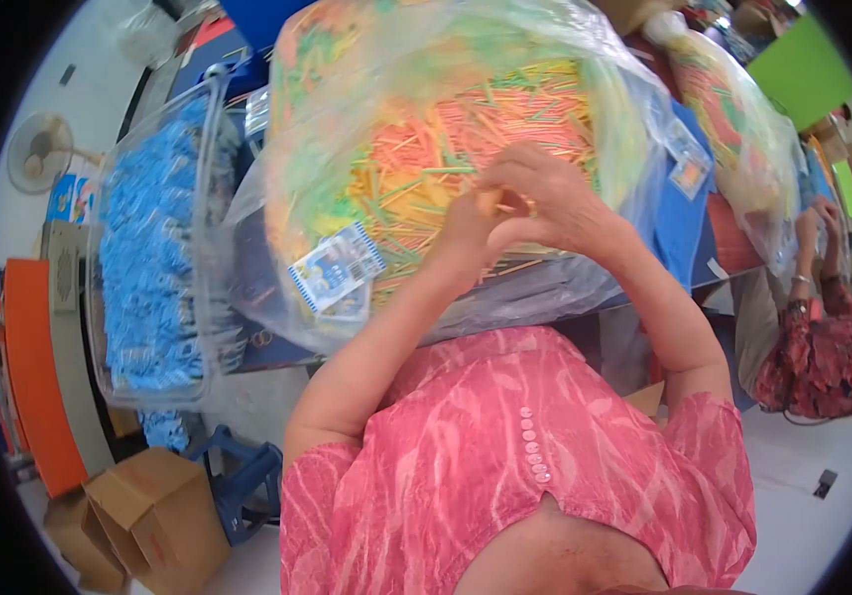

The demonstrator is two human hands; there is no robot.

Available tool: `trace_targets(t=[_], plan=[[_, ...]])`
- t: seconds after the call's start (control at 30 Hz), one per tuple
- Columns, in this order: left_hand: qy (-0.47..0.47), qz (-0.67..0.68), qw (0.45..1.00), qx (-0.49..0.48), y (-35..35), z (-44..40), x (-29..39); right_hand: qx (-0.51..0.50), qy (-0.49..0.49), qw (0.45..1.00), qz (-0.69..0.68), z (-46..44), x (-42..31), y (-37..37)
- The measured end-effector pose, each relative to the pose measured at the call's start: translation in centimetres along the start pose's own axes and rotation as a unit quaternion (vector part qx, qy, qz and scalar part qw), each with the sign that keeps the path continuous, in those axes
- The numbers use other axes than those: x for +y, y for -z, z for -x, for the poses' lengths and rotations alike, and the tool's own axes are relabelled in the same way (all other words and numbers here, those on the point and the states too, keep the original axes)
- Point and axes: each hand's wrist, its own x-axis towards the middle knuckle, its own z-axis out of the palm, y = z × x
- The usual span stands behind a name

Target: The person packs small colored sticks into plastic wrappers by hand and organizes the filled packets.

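A large clear plastic bag lies open on the table in front of me, full of thin pink, orange, yellow and green sticks that look like straws. Over its near side, my left hand and my right hand meet with fingers bent and pressed together. Something small and orange-yellow shows between them, too blurred to name. A blue-and-white printed packet rests on the bag to the left of my left hand.
At left stands a clear plastic bin full of blue packets. A cardboard box and a blue plastic stool are on the floor below. Another filled bag lies at right, near a co-worker's hands.
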Motion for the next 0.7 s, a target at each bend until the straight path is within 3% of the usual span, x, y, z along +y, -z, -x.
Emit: trace_targets(t=[0.03,0.1,0.13,0.17,0.2,0.23,0.3,0.33,0.37,0.43,0.47,0.53,0.7], plan=[[0.009,-0.004,1.0,0.014,-0.4,0.0,-0.5,0.0,0.009,1.0,-0.014,0.2,-0.1,-0.5],[-0.158,0.012,0.985,0.063,-1.5,-0.4,-1.9,-0.027,-0.129,0.991,-0.019,0.9,-0.7,-1.8],[-0.152,0.004,0.986,0.074,-1.2,0.1,-1.5,0.071,-0.098,0.988,-0.096,0.8,-0.7,-3.7],[-0.071,0.045,0.996,0.026,-1.0,0.6,-1.0,0.071,-0.091,0.988,-0.107,1.1,-0.7,-4.5],[0.012,0.089,0.996,-0.024,-0.8,1.2,-0.6,0.088,-0.166,0.971,-0.15,1.7,-1.1,-5.1],[0.015,0.085,0.996,-0.018,-0.4,2.2,-0.2,0.104,-0.239,0.946,-0.19,1.9,-1.3,-5.4],[-0.004,-0.055,0.997,0.056,1.3,4.7,0.1,0.126,-0.247,0.942,-0.189,2.3,-0.6,-5.3],[-0.104,-0.198,0.967,0.124,3.1,5.8,-0.6,0.148,-0.258,0.937,-0.181,2.7,-0.3,-5.3],[-0.202,-0.334,0.902,0.184,5.2,7.0,-1.3,0.154,-0.263,0.936,-0.175,2.9,-0.1,-4.9],[-0.171,-0.536,0.793,0.233,9.0,9.3,-0.2,0.143,-0.252,0.942,-0.167,3.8,0.5,-4.9],[-0.171,-0.539,0.793,0.23,10.0,9.9,-0.3,0.129,-0.239,0.95,-0.155,4.0,0.6,-5.0],[-0.027,-0.579,0.78,0.237,11.1,11.0,-0.7,0.122,-0.229,0.954,-0.152,4.0,0.1,-5.3],[-0.045,-0.586,0.765,0.263,11.7,11.3,-1.3,0.119,-0.176,0.972,-0.097,3.7,-0.2,-5.7]])
